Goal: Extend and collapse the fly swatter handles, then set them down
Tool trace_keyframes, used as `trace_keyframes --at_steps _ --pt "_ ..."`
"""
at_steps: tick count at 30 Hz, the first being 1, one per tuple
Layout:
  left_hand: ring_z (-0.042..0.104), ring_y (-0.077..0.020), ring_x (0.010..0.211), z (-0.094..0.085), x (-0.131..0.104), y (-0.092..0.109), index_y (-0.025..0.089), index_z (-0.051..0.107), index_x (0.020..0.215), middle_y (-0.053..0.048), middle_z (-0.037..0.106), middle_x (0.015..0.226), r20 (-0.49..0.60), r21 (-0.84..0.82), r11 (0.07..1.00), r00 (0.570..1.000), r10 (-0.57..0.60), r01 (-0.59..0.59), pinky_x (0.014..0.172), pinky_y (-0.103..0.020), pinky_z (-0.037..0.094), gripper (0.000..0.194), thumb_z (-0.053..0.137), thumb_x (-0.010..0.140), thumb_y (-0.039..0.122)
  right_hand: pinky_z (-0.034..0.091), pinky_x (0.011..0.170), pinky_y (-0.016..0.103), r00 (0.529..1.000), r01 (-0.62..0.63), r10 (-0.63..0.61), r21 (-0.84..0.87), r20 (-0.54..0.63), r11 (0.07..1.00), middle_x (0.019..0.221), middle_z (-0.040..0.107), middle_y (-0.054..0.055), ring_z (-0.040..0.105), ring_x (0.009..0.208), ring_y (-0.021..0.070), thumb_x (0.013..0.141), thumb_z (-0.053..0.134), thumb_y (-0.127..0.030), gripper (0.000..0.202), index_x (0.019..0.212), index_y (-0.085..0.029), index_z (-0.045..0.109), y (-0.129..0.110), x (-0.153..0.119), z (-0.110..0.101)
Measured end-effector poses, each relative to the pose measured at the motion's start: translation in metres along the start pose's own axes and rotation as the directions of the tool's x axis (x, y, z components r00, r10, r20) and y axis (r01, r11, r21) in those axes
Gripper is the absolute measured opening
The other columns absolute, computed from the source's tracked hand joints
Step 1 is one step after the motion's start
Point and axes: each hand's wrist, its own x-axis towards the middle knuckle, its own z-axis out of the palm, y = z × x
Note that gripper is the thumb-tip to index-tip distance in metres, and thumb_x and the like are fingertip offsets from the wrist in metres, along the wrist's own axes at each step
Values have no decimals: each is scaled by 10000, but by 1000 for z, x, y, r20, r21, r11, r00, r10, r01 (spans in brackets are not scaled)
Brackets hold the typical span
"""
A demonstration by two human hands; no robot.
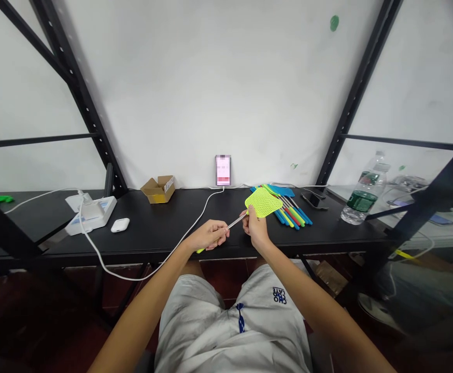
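Both hands grip one fly swatter [264, 202] with a yellow-green perforated head and a thin metal shaft. My left hand [210, 234] is closed around the lower shaft, and a bit of the yellow-green handle end pokes out below it. My right hand [255, 224] pinches the swatter where shaft and head meet, thumb on top. The swatter is tilted, its head up to the right above the black table's front half. Just behind and right of it lies a pile of fly swatters [294, 212] with blue, red and yellow-green handles.
On the black table [141, 243] are an open cardboard box [158, 190], a white earbud case [120, 225] and a power strip [94, 215]. A lit phone [223, 171] leans on the wall, its white cable crossing the table. At right are a dark phone [314, 201] and water bottles [361, 199].
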Motion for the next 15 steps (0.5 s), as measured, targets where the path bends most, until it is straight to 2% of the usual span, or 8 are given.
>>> trace_keyframes --at_steps 5,8,12,15 --pt "294 -18 306 -1 1 -2 155 528 852 65 488 550 20 -20 1000 1000 5 -5 291 -148 220 333 537 871 487 192 313 195 1000 2 -3 21 17 1000 439 384 -55 304 325 57 854 502 -583 447 686 -174 571 -2 0 -1" --pt "304 -17 314 0 2 -2 150 529 862 59 493 563 10 -42 999 1000 13 -12 302 -147 222 329 529 880 478 188 312 192 994 -25 21 38 104 999 449 403 -60 316 316 56 855 500 -591 443 735 -173 586 -2 -2 0" --pt "358 -29 334 5 7 -3 158 507 852 64 479 569 -71 -82 995 996 49 -55 318 -148 253 313 519 890 469 211 318 190 966 -16 19 -15 260 1000 480 481 -50 364 327 60 850 541 -556 386 790 -177 587 -1 -10 7" --pt "380 -36 343 7 9 -5 158 506 844 59 493 581 -94 -81 994 993 66 -74 316 -151 278 334 523 881 490 241 328 189 957 -7 20 -46 290 999 501 509 -44 389 343 57 836 578 -517 351 752 -176 568 1 -15 12"
